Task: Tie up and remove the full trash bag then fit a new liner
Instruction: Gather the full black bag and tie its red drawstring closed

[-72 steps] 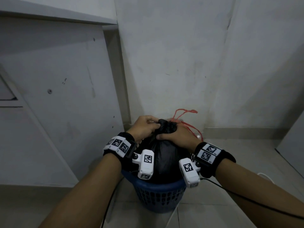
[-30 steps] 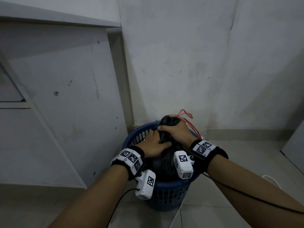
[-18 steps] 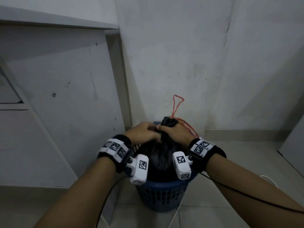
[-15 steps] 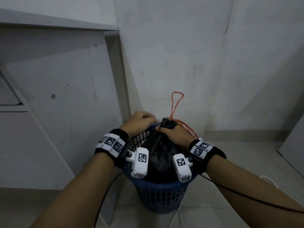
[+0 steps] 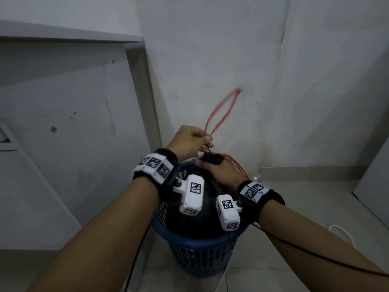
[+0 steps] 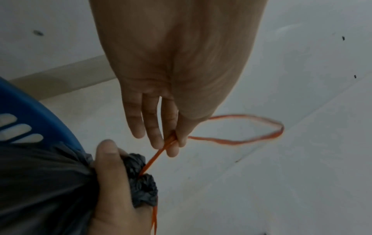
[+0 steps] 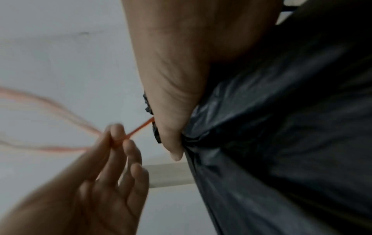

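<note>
A full black trash bag (image 5: pixel 189 220) sits in a blue mesh basket (image 5: pixel 202 256) against the wall. My right hand (image 5: pixel 216 171) grips the bag's gathered neck (image 6: pixel 141 182), thumb across the plastic. My left hand (image 5: pixel 205 142) is just above it and pinches the red drawstring (image 5: pixel 223 114) between thumb and fingers. The string runs taut from the neck to that pinch (image 6: pixel 173 141), and its free loop (image 6: pixel 241 141) swings blurred beyond. In the right wrist view the bag (image 7: pixel 281 143) fills the right side, with the left hand (image 7: pixel 116 143) holding the string (image 7: pixel 141 127).
A grey cabinet panel (image 5: pixel 73 123) stands close on the left of the basket, and a white wall (image 5: pixel 273 81) is right behind it. A white cable (image 5: pixel 341 230) lies on the tiled floor at the right. More red string (image 5: pixel 237 165) hangs behind my right wrist.
My left hand has come off the bag's neck, taken the red drawstring and pulled it upward. The loop now swings higher against the wall. My right hand keeps its grip on the neck.
</note>
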